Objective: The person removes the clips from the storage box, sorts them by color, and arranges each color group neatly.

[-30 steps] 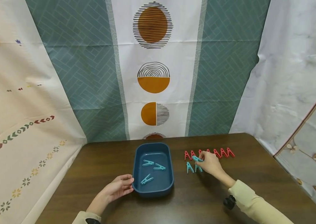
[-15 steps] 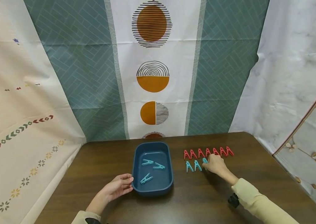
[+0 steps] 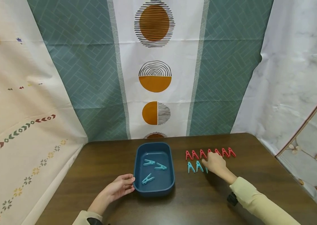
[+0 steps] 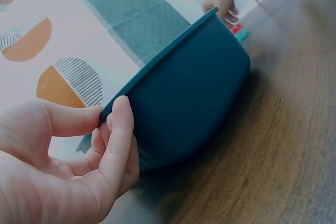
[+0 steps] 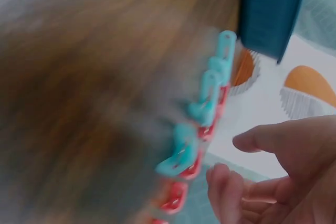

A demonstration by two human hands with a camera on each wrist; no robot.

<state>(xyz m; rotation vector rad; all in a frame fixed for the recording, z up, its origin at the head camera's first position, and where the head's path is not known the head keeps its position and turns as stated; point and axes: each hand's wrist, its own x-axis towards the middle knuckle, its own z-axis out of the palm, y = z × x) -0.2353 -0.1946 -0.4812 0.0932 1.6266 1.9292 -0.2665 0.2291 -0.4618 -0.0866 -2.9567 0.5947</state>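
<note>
My left hand pinches the left rim of a dark blue tub between thumb and fingers; the left wrist view shows the thumb on the rim and fingers against the outer wall. Inside the tub lie three teal clothespins. To the tub's right, three more teal clothespins form a row below a row of several red clothespins. My right hand hovers over the third teal clothespin, partly covering it in the head view. In the right wrist view its thumb and fingers are apart, holding nothing.
A brown wooden table bears everything. Patterned cloth hangs behind its far edge, with pale fabric at either side. Dark devices are strapped to both wrists.
The right hand has carried a teal clothespin to the right end of the teal row, set it down and let go, lifting slightly away. The left hand stays on the tub.
</note>
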